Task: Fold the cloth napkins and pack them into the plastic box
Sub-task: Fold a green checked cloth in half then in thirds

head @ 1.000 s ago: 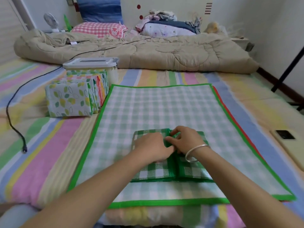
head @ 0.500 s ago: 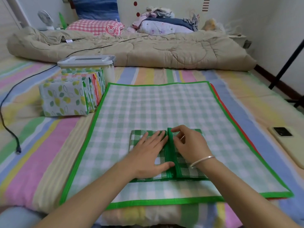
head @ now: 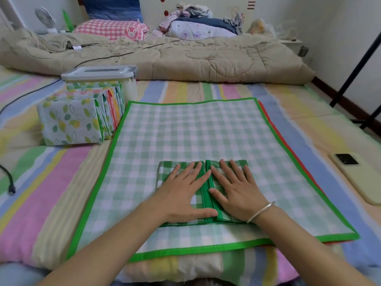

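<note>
Head view: left hand (head: pixel 183 195) and right hand (head: pixel 235 190), spread flat, pressing folded green-check napkin (head: pixel 165 172); next, likely close halves together.

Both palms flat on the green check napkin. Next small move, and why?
Probably fold one half over the other along the middle. The left hand and right hand lie flat on the folded napkin, one on each flap, and the flaps' green edges meet at the centre, so it looks ready.

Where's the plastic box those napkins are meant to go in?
In the head view, the plastic box sits at upper left on the striped sheet, closed, just behind the row of folded napkins.
</note>
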`<state>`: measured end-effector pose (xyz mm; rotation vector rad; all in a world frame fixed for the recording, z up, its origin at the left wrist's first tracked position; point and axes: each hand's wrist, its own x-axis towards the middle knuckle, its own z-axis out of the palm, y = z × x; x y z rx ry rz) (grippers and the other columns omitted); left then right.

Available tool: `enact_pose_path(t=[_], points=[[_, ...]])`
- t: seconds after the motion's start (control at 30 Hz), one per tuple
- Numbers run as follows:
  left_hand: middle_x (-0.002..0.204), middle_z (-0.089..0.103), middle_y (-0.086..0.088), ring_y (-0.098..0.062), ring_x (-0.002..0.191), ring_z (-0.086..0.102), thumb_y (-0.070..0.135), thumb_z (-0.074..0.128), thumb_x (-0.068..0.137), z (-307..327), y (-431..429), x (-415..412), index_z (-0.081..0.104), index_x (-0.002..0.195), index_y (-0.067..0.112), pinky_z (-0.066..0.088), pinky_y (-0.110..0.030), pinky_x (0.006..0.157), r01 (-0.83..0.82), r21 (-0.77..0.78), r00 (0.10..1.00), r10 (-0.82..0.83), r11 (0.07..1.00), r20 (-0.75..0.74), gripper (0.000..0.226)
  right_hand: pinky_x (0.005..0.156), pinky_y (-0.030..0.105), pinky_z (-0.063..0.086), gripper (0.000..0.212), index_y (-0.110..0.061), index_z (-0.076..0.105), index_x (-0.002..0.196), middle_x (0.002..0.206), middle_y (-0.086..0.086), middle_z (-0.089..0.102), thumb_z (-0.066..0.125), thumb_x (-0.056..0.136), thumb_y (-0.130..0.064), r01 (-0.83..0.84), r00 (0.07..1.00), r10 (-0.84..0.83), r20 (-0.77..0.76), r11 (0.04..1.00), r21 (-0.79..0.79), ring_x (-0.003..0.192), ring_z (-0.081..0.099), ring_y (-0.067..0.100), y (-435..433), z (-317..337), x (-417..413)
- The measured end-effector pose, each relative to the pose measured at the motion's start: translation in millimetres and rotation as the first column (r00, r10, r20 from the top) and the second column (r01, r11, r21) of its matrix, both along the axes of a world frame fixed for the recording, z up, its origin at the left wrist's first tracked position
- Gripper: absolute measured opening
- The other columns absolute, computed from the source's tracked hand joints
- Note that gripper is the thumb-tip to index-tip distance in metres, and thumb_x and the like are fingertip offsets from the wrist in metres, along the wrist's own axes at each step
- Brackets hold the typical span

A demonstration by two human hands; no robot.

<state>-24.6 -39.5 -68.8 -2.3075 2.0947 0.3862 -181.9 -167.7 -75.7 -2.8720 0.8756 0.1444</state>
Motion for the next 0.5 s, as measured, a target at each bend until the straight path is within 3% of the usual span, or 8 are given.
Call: enact_pose_path(t=[0.1, 0.2, 0.33, 0.4, 0.43, 0.5], points=[[0.163, -0.024, 0.004, -0.011, 0.148, -0.028, 0.098, 0.015, 0.066, 4.8, -3.5, 2.3, -0.012, 0.157, 0.036, -0.012, -0.047, 0.123, 0.008, 0.052, 1.000, -0.007, 0.999, -0.011, 0.113, 0.119, 0.047, -0.012, 0.104, -0.044, -0.013, 0.150, 0.161, -0.008, -0.017, -0.027, 0.057, -0.086, 0.000, 1.000, 0.000, -0.003, 1.000, 0.015, 0.147, -0.021, 0.018, -0.4, 0.6, 0.0], [0.162, -0.024, 0.005, -0.010, 0.146, -0.031, 0.100, -0.002, 0.061, 4.7, -4.8, 0.9, -0.009, 0.157, 0.036, -0.014, -0.047, 0.122, -0.016, 0.058, 0.996, 0.021, 0.998, -0.083, 0.116, 0.119, 0.047, -0.013, 0.095, -0.044, -0.014, 0.150, 0.161, -0.008, -0.019, -0.017, 0.063, -0.083, -0.008, 1.000, 0.008, -0.004, 1.000, 0.030, 0.147, -0.023, 0.017, -0.6, 2.2, -0.7], [0.161, -0.027, 0.005, -0.012, 0.146, -0.033, 0.100, 0.000, 0.060, -0.2, -3.8, -3.6, -0.013, 0.157, 0.035, -0.013, -0.049, 0.122, -0.025, 0.039, 1.000, 0.025, 0.999, -0.007, 0.117, 0.120, 0.044, -0.011, 0.092, -0.041, -0.005, 0.153, 0.162, -0.008, -0.014, -0.006, 0.068, -0.078, 0.004, 0.999, -0.009, 0.048, 0.996, 0.092, 0.148, -0.019, 0.016, 0.2, 9.5, -2.2], [0.161, -0.028, 0.004, -0.013, 0.146, -0.033, 0.099, 0.002, 0.060, -0.8, -2.9, -4.4, -0.014, 0.156, 0.034, -0.013, -0.050, 0.122, -0.025, 0.037, 0.999, 0.024, 0.999, 0.031, 0.117, 0.122, 0.042, 0.002, 0.086, -0.035, 0.009, 0.154, 0.163, -0.004, 0.000, 0.013, 0.079, -0.075, 0.072, 0.979, -0.093, 0.180, 0.990, 0.118, 0.150, -0.006, 0.018, -0.3, 18.5, -8.2], [0.161, -0.028, 0.004, -0.014, 0.146, -0.032, 0.099, 0.004, 0.062, -0.7, -2.4, -4.7, -0.015, 0.156, 0.034, -0.013, -0.050, 0.122, -0.025, 0.036, 0.999, 0.024, 0.999, 0.045, 0.116, 0.120, 0.041, 0.016, 0.078, -0.031, 0.021, 0.153, 0.161, 0.000, 0.016, 0.029, 0.086, -0.069, 0.157, 0.948, -0.176, 0.266, 0.983, 0.092, 0.149, 0.010, 0.022, -0.2, 22.6, -13.4], [0.161, -0.028, 0.003, -0.015, 0.146, -0.032, 0.097, 0.006, 0.064, -1.4, -1.7, -6.0, -0.016, 0.156, 0.033, -0.013, -0.049, 0.122, -0.026, 0.030, 0.997, 0.024, 0.999, 0.069, 0.114, 0.098, 0.039, 0.040, 0.058, -0.024, 0.041, 0.143, 0.141, 0.004, 0.048, 0.047, 0.093, -0.051, 0.401, 0.853, -0.378, 0.360, 0.916, 0.013, 0.130, 0.041, 0.025, 2.5, 31.5, -27.8]])
